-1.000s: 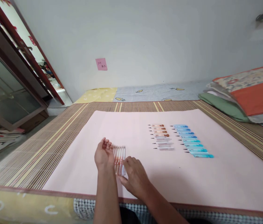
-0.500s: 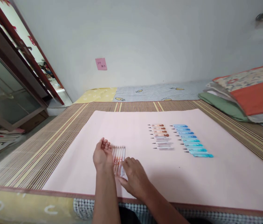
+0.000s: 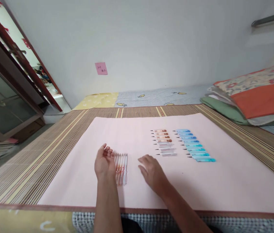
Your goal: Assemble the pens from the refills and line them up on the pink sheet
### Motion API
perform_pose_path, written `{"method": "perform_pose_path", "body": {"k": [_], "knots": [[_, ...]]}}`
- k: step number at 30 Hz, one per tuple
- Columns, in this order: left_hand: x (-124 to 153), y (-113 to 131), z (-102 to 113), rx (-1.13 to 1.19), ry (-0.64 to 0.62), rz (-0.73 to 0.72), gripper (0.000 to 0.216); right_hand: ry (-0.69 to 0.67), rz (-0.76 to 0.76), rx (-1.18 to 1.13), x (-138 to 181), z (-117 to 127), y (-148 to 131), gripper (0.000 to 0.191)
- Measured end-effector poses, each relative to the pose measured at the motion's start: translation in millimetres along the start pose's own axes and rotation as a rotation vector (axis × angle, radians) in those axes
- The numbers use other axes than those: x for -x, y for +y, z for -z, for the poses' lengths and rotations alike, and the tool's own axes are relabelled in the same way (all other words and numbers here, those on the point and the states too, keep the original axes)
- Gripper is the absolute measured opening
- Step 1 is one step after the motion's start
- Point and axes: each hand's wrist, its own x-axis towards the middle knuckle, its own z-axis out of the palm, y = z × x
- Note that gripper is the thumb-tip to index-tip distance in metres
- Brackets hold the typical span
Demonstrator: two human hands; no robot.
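Note:
On the pink sheet [image 3: 83,181] lies a row of slim clear pens [image 3: 121,165] with orange-red parts, side by side, tips pointing away from me. My left hand [image 3: 105,161] rests along the left side of this row, palm turned up, fingers loosely curled and apart, holding nothing visible. Right of the row, my right hand [image 3: 153,173] hovers over the sheet, thumb and fingers apart, with nothing in it. Farther right lies a column of brown and greyish pens [image 3: 162,141], tips to the left. Beside it is a column of blue and teal pens [image 3: 196,145].
Under the sheet is a striped woven mat [image 3: 61,139] over checked and yellow bedding. A stack of folded cloth [image 3: 256,94], orange, floral and green, sits at the right back. A pink note [image 3: 101,68] sticks to the wall. A doorway [image 3: 42,74] opens at far left.
My right hand has left the clear pens and moved right, away from them. My left hand stays beside the row. The whole view has shifted slightly.

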Motion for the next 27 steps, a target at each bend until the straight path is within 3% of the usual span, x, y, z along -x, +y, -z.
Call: {"method": "perform_pose_path", "body": {"k": [5, 9, 13, 17, 27], "knots": [[1.7, -5.4, -3.6, -0.001, -0.086, 0.004, 0.012, 0.218, -0.15, 0.107, -0.3, 50.4, 63.1, 0.027], [6.8, -16.8, -8.9, 0.004, -0.22, 0.07, 0.018, 0.137, -0.239, 0.221, 6.5, 69.0, 94.0, 0.033], [11.6, -30.1, -11.7, -0.023, -0.343, 0.138, 0.024, 0.019, -0.261, 0.279, 8.3, 68.4, 97.7, 0.034], [13.9, -39.6, -13.4, -0.062, -0.369, 0.148, 0.021, -0.023, -0.291, 0.307, 8.6, 68.5, 94.9, 0.03], [20.8, -59.8, -17.1, -0.204, -0.41, 0.238, 0.025, -0.038, -0.329, 0.049, 18.4, 83.6, 91.0, 0.021]]}}
